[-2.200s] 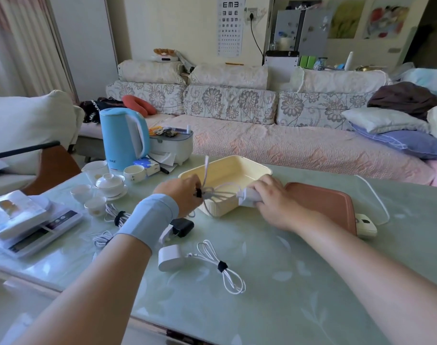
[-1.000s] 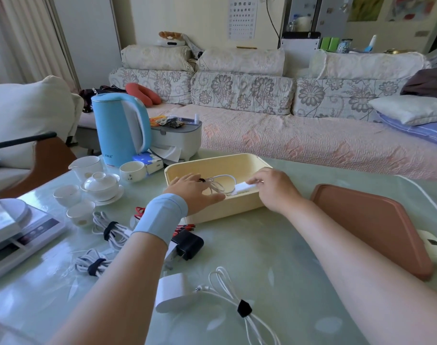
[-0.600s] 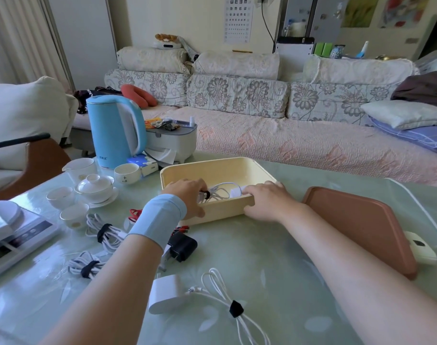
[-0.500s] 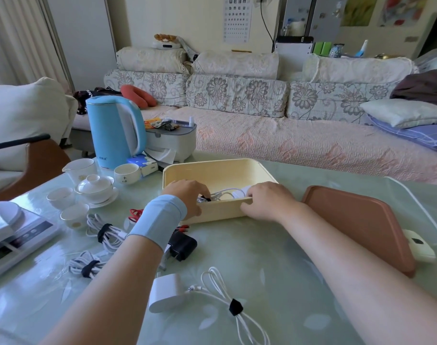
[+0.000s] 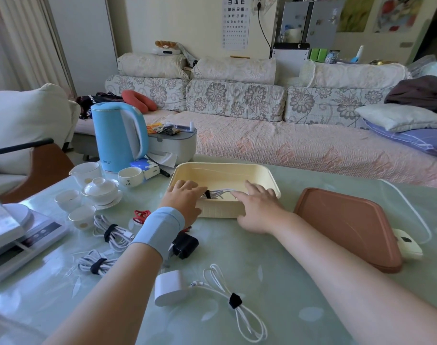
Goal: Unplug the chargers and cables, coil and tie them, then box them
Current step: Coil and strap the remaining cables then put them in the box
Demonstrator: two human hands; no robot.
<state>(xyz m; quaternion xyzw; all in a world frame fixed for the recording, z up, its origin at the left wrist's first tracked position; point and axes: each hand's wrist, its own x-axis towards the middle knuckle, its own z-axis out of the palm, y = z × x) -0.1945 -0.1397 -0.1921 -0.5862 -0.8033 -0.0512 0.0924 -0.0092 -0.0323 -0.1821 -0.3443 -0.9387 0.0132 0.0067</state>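
A cream plastic box (image 5: 262,175) stands in the middle of the glass table. Inside it, against the near wall, lies a white coiled cable (image 5: 221,193) with a black tie. My left hand (image 5: 185,202) reaches over the box's near-left rim, its relaxed fingers beside the tie. My right hand (image 5: 258,206) rests on the near rim, straight fingers pointing at the coil. In front of me lie a white charger (image 5: 171,287) with its tied cable (image 5: 234,302), a black charger (image 5: 185,245), two tied white coils (image 5: 112,235) (image 5: 97,265) and a red cable (image 5: 141,216).
The brown box lid (image 5: 349,225) lies to the right, with a white device (image 5: 406,245) and its loose cable past it. A blue kettle (image 5: 119,138), a tea set (image 5: 100,190) and a kitchen scale (image 5: 25,237) fill the left side. A sofa runs behind the table.
Both hands carried the white coil and its plug into the box and laid them down. The fingers have since loosened, and the right hand has slid back onto the near rim.
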